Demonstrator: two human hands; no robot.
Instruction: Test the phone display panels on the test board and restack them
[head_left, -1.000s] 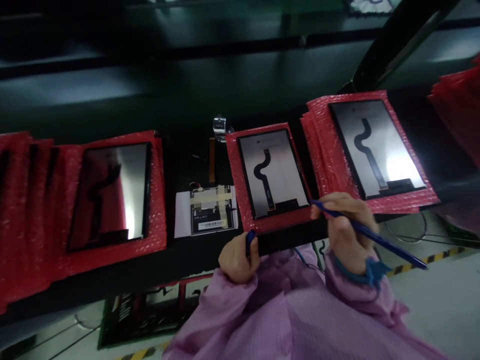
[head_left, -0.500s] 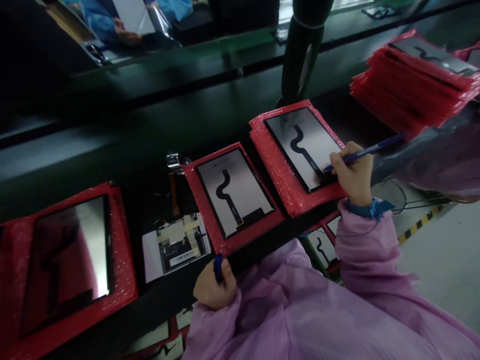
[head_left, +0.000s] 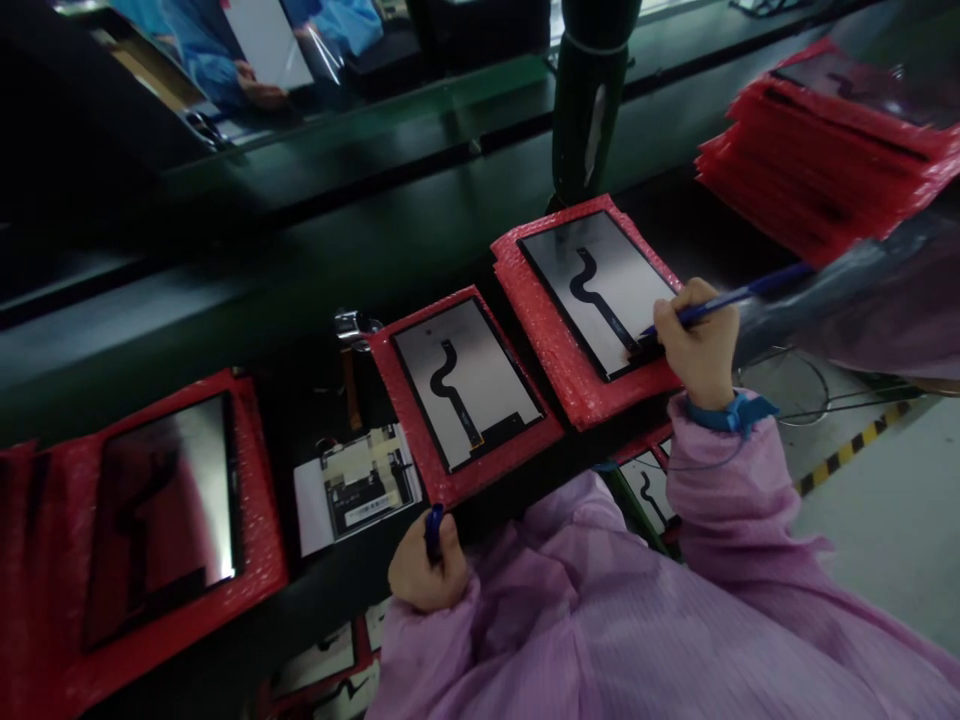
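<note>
**Blue pen on a panel at the bench's near edge**

Blue plastic shows in both hands. The right hand (head_left: 701,345) is closed around a blue pen (head_left: 724,300), whose tip touches the near right corner of a display panel (head_left: 596,290). That panel lies back side up, with a dark curved ribbon cable across it, on a red bubble-wrap sheet (head_left: 555,350) that sits at the near edge of the dark bench (head_left: 315,590), towards its right end. A blue wrist strap (head_left: 731,412) circles the right wrist above a pink sleeve (head_left: 720,490).

The left hand (head_left: 424,570) is curled into a fist around a small blue cap (head_left: 433,528) and rests against the bench's near edge, apart from the panels.

Just left of the marked panel, a second display panel (head_left: 469,385) lies on its own red sheet, also close to the near edge. Further left is a small circuit board (head_left: 367,480) taped onto a white card, with an orange strip running from it towards the far side. At the bench's left end a third panel (head_left: 161,515) rests on red wrap, its surface reflecting light. At the far right corner stands a stack of red-wrapped panels (head_left: 817,150), well apart from the hands. A dark post (head_left: 585,100) rises behind the marked panel.

Beyond the bench's far edge, another person in blue (head_left: 225,50) is partly visible.
</note>
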